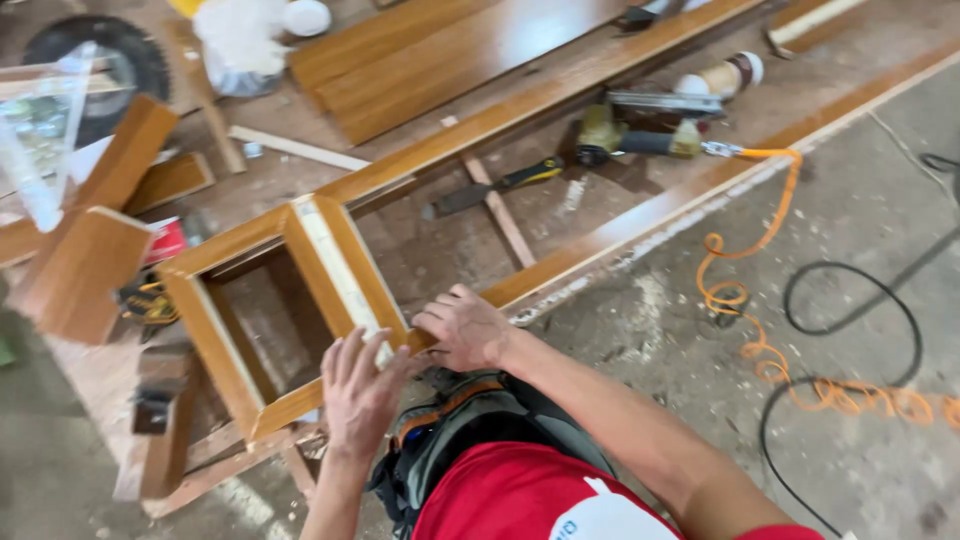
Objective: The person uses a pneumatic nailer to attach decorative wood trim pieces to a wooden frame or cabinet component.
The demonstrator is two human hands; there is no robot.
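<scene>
A square frame of varnished wooden boards (205, 300) lies on the workbench, joined at its near corner to a long varnished rail (640, 215) that runs off to the upper right. My left hand (358, 390) lies flat, fingers spread, on the frame's near corner. My right hand (465, 328) presses down with bent fingers on the joint where the rail meets the frame. Neither hand holds a tool.
A nail gun (640, 135) with an orange coiled air hose (760, 300) lies beyond the rail, next to a chisel (495, 187). Loose varnished boards (430, 55), a circular saw blade (100, 60), a black cable (850, 330) and a wooden block (85, 270) lie around.
</scene>
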